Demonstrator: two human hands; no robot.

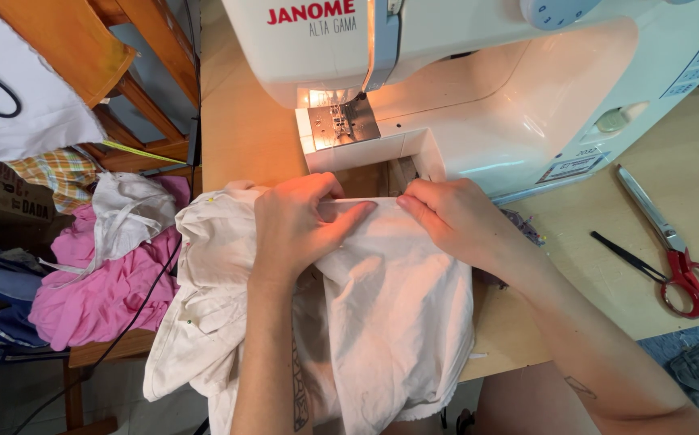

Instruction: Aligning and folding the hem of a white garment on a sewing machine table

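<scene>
Left hand: the left hand (299,221) lies palm down on the cream fabric (382,314), fingers stretched to the right along a folded edge and thumb tucked under, pinching that fold in a narrow grip.
Right hand: the right hand (456,219) meets it from the right, fingertips closed on the same fold just beside the left fingertips; a tight pinch on the cloth.
Fabric: a cream-white garment, bunched and draped over the near edge of the wooden table (241,121), hanging down toward the person's lap. Its folded edge sits just near of the sewing machine's free arm, not yet under the needle.
Sewing machine: a white sewing machine (478,72) stands at the far side of the table, its lamp lighting the metal needle plate (341,122) and presser foot, which are bare of cloth.
Scissors: red-handled scissors (676,250) lie on the table to the right, well apart from the hands, blades pointing far and left; a thin black tool (623,256) lies just beside them.
Left of table: a heap of pink cloth (104,286) with a white piece (128,211) on top rests on a wooden chair, a black cord running across it.
Far left: a checked cloth (55,173) and a white sheet (19,97) lie beyond the heap.
</scene>
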